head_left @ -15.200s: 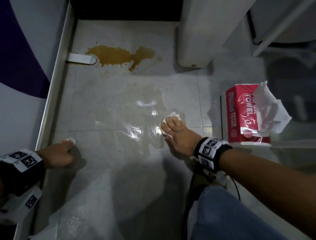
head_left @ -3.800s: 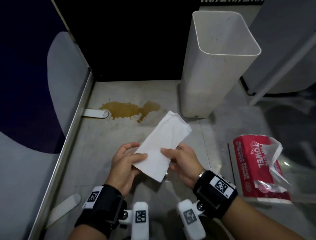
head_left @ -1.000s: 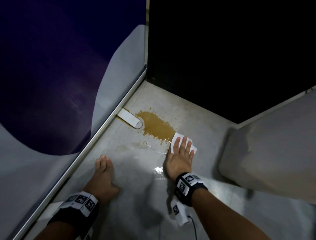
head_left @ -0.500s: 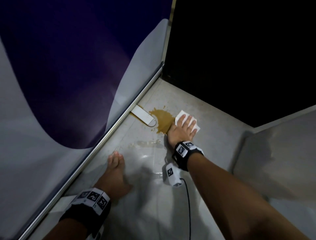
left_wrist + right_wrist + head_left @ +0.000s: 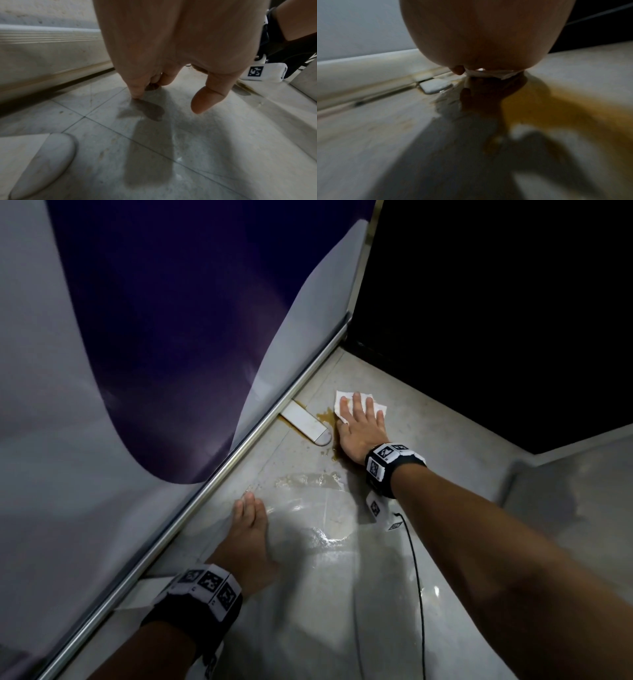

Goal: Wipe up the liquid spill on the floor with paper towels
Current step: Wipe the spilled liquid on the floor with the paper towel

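Note:
My right hand [image 5: 359,422] lies flat with straight fingers on a white paper towel [image 5: 342,400], pressing it onto the brown spill [image 5: 327,416] beside a white floor bracket [image 5: 306,422]. Most of the spill is hidden under the towel and palm. In the right wrist view the towel's edge [image 5: 481,73] shows under the palm, with brown liquid [image 5: 547,102] spread on the tile behind it. My left hand [image 5: 250,518] rests open on the floor nearer me, fingertips [image 5: 135,93] touching the tile, holding nothing.
A metal rail [image 5: 205,491] runs along the foot of a grey and purple panel [image 5: 154,337] on the left. A thin wet film [image 5: 308,484] glistens on the tiles between the hands. A grey bin wall [image 5: 582,498] stands at right. A dark opening lies beyond.
My right hand has pushed the towel farther forward over the brown puddle, so much less brown shows. The left hand stays planted on the floor.

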A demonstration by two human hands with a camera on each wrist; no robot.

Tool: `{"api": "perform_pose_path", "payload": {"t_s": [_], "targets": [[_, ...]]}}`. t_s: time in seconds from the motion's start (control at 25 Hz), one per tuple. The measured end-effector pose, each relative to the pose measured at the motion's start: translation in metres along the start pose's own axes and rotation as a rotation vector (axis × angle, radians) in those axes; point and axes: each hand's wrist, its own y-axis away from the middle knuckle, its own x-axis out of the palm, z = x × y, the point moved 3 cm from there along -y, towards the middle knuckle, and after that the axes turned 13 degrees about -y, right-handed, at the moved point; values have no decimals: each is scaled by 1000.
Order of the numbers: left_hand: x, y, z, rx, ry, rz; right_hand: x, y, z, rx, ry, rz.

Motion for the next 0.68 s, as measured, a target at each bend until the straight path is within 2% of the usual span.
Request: {"api": "perform_pose_path", "payload": {"t_s": [0.2, 0.36, 0.68], "targets": [[-1, 1, -2, -18, -8, 1, 8, -1, 17, -203, 81, 68], [0, -1, 2, -22, -21, 28, -1, 15, 1, -306, 117, 106], [3, -5, 2, -24, -13, 41, 30, 72, -6, -128, 40, 17]]}}
